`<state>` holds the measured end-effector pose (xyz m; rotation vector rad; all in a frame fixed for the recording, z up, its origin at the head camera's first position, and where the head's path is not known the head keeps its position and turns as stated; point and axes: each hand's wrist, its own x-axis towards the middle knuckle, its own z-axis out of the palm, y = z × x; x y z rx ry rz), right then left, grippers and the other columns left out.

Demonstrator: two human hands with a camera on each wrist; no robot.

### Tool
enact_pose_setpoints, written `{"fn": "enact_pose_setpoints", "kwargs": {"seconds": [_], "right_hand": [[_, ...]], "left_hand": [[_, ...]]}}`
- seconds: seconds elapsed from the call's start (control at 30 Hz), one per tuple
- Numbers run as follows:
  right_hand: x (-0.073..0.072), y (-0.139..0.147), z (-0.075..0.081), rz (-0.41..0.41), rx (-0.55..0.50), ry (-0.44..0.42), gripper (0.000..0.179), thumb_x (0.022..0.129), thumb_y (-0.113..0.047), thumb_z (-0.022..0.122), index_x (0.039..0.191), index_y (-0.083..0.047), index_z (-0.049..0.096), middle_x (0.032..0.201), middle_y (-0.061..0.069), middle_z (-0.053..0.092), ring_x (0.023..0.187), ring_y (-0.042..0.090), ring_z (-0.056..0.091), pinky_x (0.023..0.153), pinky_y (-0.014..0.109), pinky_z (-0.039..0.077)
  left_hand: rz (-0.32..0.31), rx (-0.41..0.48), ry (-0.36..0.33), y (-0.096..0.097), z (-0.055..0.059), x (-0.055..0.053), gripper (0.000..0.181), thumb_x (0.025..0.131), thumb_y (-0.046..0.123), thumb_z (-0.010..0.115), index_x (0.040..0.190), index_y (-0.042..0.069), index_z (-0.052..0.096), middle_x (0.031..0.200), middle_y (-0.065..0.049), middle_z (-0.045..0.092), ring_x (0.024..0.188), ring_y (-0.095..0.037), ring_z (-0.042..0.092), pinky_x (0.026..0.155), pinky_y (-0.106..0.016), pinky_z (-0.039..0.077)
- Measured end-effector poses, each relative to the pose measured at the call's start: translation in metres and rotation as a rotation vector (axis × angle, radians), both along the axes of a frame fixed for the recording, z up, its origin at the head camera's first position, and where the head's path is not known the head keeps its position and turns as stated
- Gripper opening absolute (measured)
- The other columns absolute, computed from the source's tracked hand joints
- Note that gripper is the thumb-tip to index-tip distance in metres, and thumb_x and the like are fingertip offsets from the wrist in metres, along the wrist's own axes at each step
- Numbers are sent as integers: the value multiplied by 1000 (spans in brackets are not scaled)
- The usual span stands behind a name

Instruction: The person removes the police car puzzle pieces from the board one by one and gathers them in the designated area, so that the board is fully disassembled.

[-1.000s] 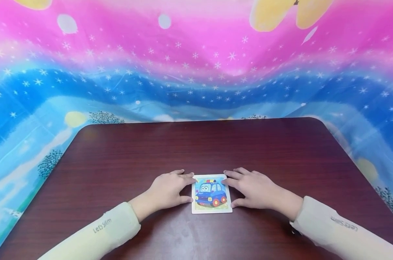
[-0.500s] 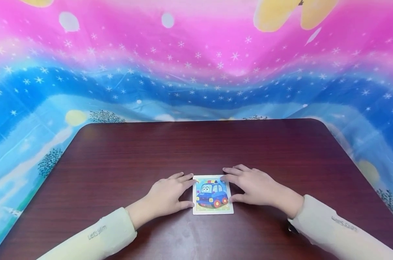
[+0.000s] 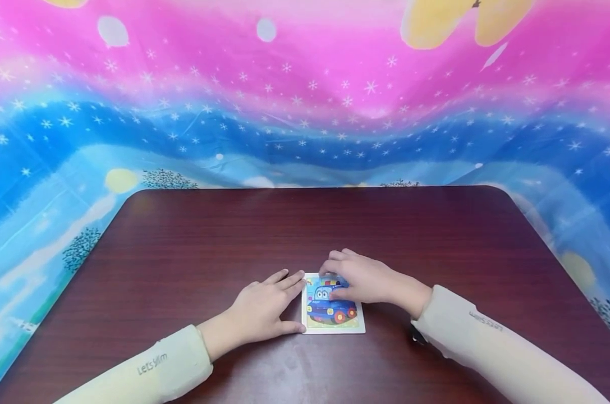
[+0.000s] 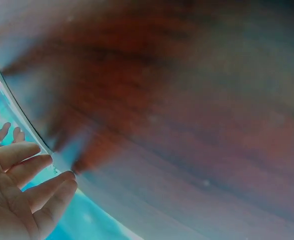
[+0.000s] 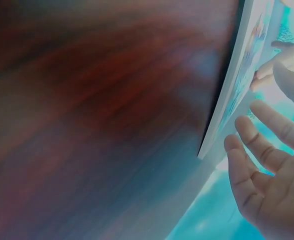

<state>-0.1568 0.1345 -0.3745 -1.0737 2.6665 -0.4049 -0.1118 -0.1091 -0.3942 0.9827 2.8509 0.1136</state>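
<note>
A square picture board (image 3: 330, 321) with a white frame and a blue cartoon car lies flat on the table. Along its left edge rests my left hand (image 3: 256, 306), fingers mostly straight, with thumb and index fingertips at the frame. Over the board's upper right part is my right hand (image 3: 367, 278), covering that corner and some of the car. In the right wrist view the fingers of my right hand (image 5: 269, 170) are loosely bent and nothing is between them. The left wrist view shows the fingers of my left hand (image 4: 24, 190) spread and holding nothing.
The dark red-brown table (image 3: 224, 235) has rounded far corners. Behind it and down both sides hangs a pink and blue cloth (image 3: 305, 123) with snowflakes. Pale sleeves (image 3: 138, 365) cover both forearms.
My right hand has moved left from the board's right edge to over its upper right part, its fingers now more bent. The left hand stays at the left edge, its thumb slightly lower.
</note>
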Motion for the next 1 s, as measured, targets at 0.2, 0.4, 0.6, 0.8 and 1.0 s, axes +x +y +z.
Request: {"fn": "enact_pose_setpoints", "kwargs": {"seconds": [0.2, 0.4, 0.6, 0.8, 1.0], "right_hand": [[-5, -11, -2, 4, -1, -82, 35, 88, -30, 76, 118, -15, 66, 110, -3, 61, 104, 15, 56, 94, 38, 51], [-7, -17, -3, -27, 0, -129, 36, 85, -28, 79, 115, -15, 65, 106, -3, 59, 98, 13, 53, 88, 35, 50], [-8, -22, -7, -24, 1, -139, 36, 84, -26, 80, 115, -16, 63, 103, -5, 56, 97, 12, 50, 87, 34, 49], [-7, -25, -7, -37, 8, -131, 38, 84, -23, 80, 116, -13, 63, 105, -5, 56, 101, 13, 50, 90, 34, 50], [-6, -27, -7, -39, 5, -149, 37, 85, -20, 79, 116, -10, 61, 107, -3, 55, 103, 14, 49, 93, 35, 49]], "left_hand": [[-3, 3, 3, 0, 1, 1, 85, 81, 67, 67, 147, 16, 50, 156, 0, 45, 142, -30, 46, 90, -51, 56], [-7, -5, 7, 1, 2, 1, 83, 81, 67, 68, 145, 17, 52, 155, 0, 47, 141, -30, 46, 90, -51, 55], [-6, -22, 6, 0, 0, 1, 84, 81, 69, 65, 147, 18, 51, 156, 2, 45, 143, -29, 45, 90, -49, 56], [-12, -28, 2, 0, 0, 0, 84, 82, 69, 64, 148, 18, 49, 157, 2, 43, 144, -29, 43, 90, -50, 56], [-16, -29, -2, 0, -1, -2, 86, 82, 71, 63, 148, 18, 49, 156, 2, 43, 144, -30, 43, 91, -51, 56]]}}
